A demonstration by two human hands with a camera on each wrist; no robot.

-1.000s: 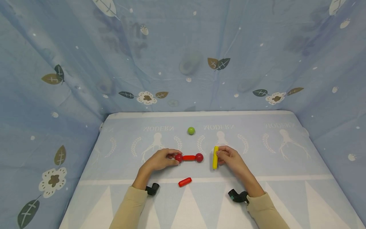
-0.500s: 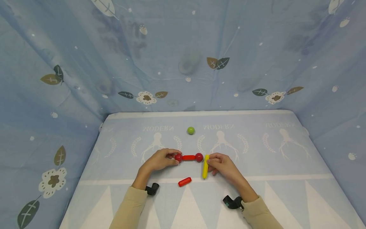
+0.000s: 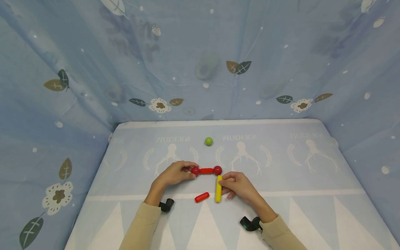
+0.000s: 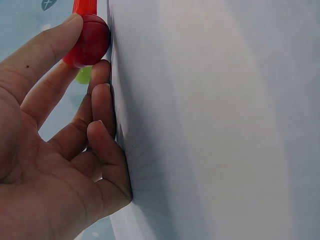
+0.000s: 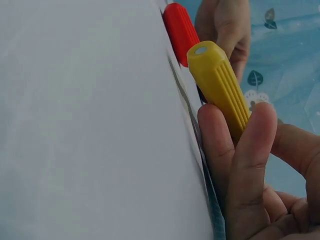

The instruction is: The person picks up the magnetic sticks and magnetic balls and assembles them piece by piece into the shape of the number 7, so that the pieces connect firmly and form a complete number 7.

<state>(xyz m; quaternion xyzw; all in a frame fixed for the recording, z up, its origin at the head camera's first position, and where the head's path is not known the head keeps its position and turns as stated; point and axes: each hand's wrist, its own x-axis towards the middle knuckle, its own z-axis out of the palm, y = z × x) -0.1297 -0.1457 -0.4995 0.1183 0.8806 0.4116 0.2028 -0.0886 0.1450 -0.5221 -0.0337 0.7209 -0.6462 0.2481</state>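
L hand's grip (image 3: 175, 173) pinching left shiny dk-red ball (image 3: 195, 171), red bar (image 3: 206, 171) bridging to right dk-red ball (image 3: 217, 170), R hand's grip (image 3: 238, 186) holding yellow ribbed rod (image 3: 218, 190) at latter's near side, loose red ribbed rod (image 3: 202, 197) lying near, green ball (image 3: 208, 141) sitting far

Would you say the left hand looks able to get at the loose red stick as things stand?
Probably yes, if it lets go first: the left hand holds a red ball, but nothing visible stands between it and the loose red stick.
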